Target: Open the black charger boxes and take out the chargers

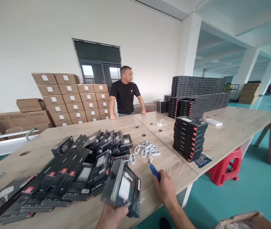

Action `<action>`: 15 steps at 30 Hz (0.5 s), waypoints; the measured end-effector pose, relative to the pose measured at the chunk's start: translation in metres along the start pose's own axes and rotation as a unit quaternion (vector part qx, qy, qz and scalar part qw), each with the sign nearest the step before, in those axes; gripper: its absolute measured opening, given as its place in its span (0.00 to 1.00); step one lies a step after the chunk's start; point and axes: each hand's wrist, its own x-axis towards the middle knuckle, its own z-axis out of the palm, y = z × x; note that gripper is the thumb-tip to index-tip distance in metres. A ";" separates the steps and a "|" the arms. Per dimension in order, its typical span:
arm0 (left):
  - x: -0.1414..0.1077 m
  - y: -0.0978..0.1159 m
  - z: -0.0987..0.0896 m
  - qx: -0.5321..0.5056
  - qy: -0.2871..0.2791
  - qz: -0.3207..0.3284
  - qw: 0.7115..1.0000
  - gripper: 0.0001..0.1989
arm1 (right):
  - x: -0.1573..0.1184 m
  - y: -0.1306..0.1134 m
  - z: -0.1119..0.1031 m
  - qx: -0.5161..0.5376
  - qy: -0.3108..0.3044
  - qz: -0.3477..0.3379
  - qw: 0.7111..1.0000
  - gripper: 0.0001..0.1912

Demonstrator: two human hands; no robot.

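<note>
My left hand (113, 215) grips a black retail box (111, 186) by its lower edge, tilted above the front of the table. A clear window in the box shows a white device inside. In my right hand (166, 189), closed fingers hold a blue-handled utility knife (154, 171), its metal tip pointing away from me. The knife is to the right of the box, apart from it. Just beyond the knife lie coiled white cables (148, 149). Left of the held box, many similar black boxes (78, 171) lie in an overlapping heap.
A neat stack of black boxes (189, 140) stands on the right of the wooden table (173, 167). Behind it rise long rows of black boxes (197, 86). A person (125, 95) leans on the far edge. A red stool (226, 168) and an open carton (245, 221) are at the right.
</note>
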 end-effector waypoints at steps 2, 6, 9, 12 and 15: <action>0.005 -0.001 0.011 -0.009 0.014 0.010 1.000 0.20 | 0.017 0.016 -0.016 -0.138 0.011 -0.023 0.990 0.06; 0.010 -0.001 0.044 -0.070 0.035 -0.012 0.997 0.23 | 0.026 0.020 -0.037 -0.196 0.035 -0.031 0.979 0.09; 0.009 -0.003 0.065 -0.075 0.032 -0.006 0.997 0.26 | 0.009 -0.006 -0.043 -0.098 0.032 -0.092 0.990 0.11; 0.008 -0.007 0.078 -0.067 0.026 -0.024 0.997 0.30 | -0.011 -0.037 -0.042 0.024 -0.032 -0.177 0.983 0.23; 0.006 -0.011 0.078 -0.083 -0.003 -0.046 0.995 0.32 | -0.019 -0.050 -0.042 0.053 -0.053 -0.222 0.972 0.26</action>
